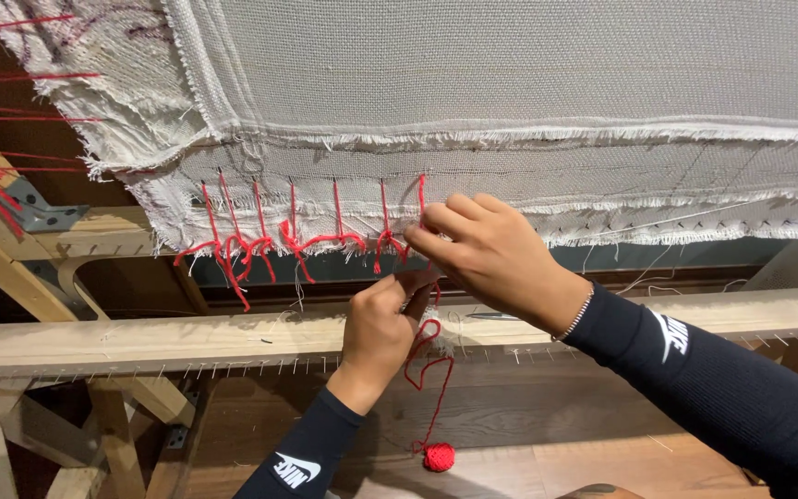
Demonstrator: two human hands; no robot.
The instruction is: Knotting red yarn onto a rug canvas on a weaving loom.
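Left hand [382, 325]: raised from below, fingers curled and pinching the red yarn [429, 356] just under the cloth edge; black sleeve at the wrist.
Right hand [484, 249]: reaching in from the right, fingertips clenched on the frayed lower edge of the cloth [510, 74] where the last red stitch ends (what exactly sits between the fingertips, yarn or needle, cannot be told); thin bracelet at the wrist, black sleeve behind it.
Yarn: runs from the two hands down in a loose wavy strand to a small red ball [438, 456] lying on the wooden floor [547, 444].
Stitches [270, 236]: a row of red loops along the cloth's lower edge, left of the hands, some ends hanging free.
Cloth: off-white, coarse weave, several layers with frayed hems, stretched across the upper part of the view.
Rail [140, 342]: pale wooden beam running across below the cloth, a line of small nails along its underside; both hands work just above it.
Bracket [39, 211]: grey metal, on the frame at far left, beside more red strands.
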